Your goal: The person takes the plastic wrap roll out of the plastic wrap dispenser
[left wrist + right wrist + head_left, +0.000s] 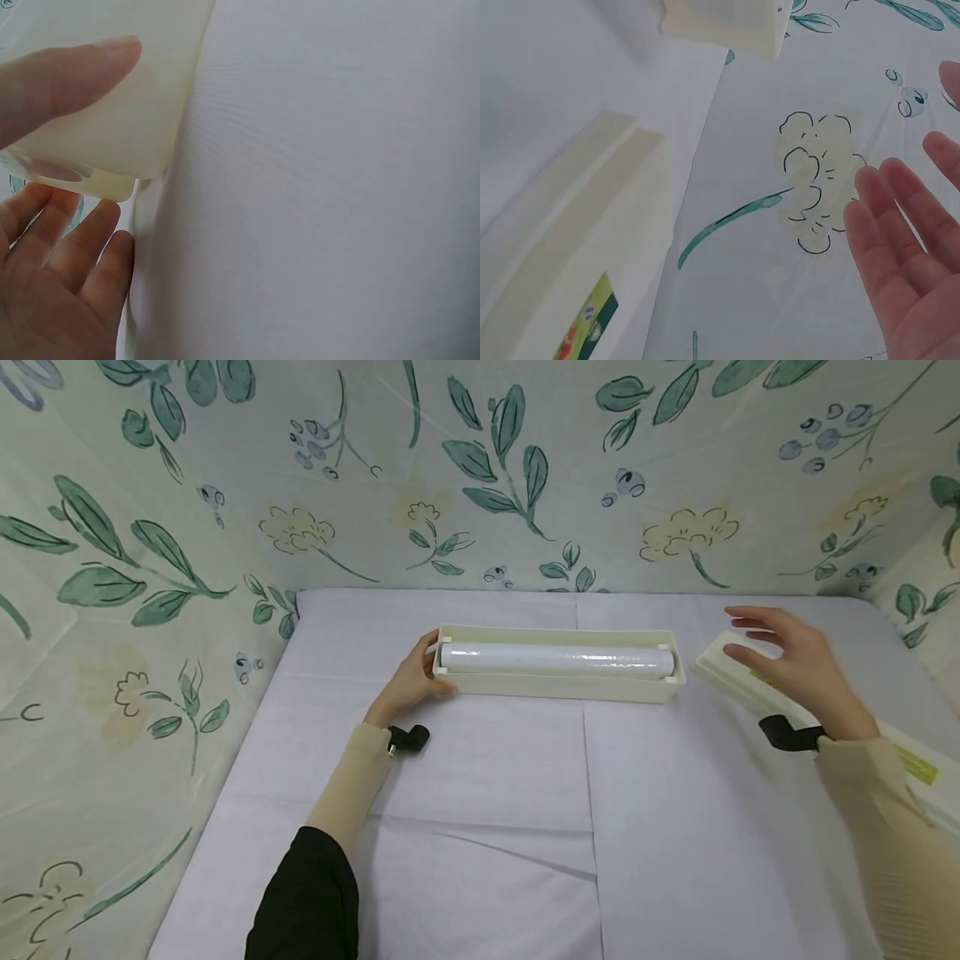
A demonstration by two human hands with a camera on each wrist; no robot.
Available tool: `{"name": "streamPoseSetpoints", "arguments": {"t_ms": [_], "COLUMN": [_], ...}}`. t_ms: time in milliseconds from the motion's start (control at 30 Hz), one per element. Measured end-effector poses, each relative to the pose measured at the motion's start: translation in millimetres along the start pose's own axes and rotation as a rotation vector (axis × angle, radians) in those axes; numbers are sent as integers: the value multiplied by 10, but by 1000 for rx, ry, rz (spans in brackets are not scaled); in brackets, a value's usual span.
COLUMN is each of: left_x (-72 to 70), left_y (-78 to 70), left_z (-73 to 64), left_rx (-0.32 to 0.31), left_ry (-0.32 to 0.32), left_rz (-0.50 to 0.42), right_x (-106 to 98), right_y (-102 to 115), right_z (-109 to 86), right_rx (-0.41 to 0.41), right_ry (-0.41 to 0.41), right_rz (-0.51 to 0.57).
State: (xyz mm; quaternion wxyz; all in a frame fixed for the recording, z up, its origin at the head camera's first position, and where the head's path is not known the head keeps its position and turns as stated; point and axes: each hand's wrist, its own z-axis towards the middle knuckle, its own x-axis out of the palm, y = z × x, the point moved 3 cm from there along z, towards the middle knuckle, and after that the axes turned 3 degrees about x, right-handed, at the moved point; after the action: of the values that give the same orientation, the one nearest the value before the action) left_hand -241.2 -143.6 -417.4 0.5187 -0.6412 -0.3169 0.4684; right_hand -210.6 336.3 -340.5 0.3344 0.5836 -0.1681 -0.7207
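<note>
Sleeves (877,860) reach over a white cloth (487,760); at right the long lid (750,682) lies aslant, apart from the box (555,686). Above the lid hangs the right hand (798,664), empty, fingers loosely parted. Farther left, the left hand (416,675) grips the box's left end, thumb in front; inside lies the roll (557,658), lengthwise. The step looks like steadying the uncovered box; the next move probably calls for a firm left hold while the right fingers take the roll or lid. Beyond hangs a leafy backdrop (405,477).

Place: draped workspace, room type unclear | Signs: floral cloth (577,460), white-covered table (480,768)
</note>
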Motion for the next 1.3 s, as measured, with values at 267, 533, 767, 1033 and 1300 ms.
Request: {"name": "streamPoseSetpoints", "arguments": {"t_ms": [267,533,767,1033,1300], "left_x": [-15,-19,-19,-22,-20], "left_y": [215,303,318,317,313], "left_z": [99,127,126,119,122], "left_rx": [9,20,16,16,10], "left_ry": [-25,-34,-33,-38,-41], "left_rz": [13,15,3,6,0], "right_x": [201,457,625,765,905], "right_y": [140,286,370,453,530], "right_z": [97,182,253,291,331], "right_rx": [-57,-107,-154,-158,-185], "right_ry": [27,79,125,172,212], "right_rz": [35,31,48,74,98]}}
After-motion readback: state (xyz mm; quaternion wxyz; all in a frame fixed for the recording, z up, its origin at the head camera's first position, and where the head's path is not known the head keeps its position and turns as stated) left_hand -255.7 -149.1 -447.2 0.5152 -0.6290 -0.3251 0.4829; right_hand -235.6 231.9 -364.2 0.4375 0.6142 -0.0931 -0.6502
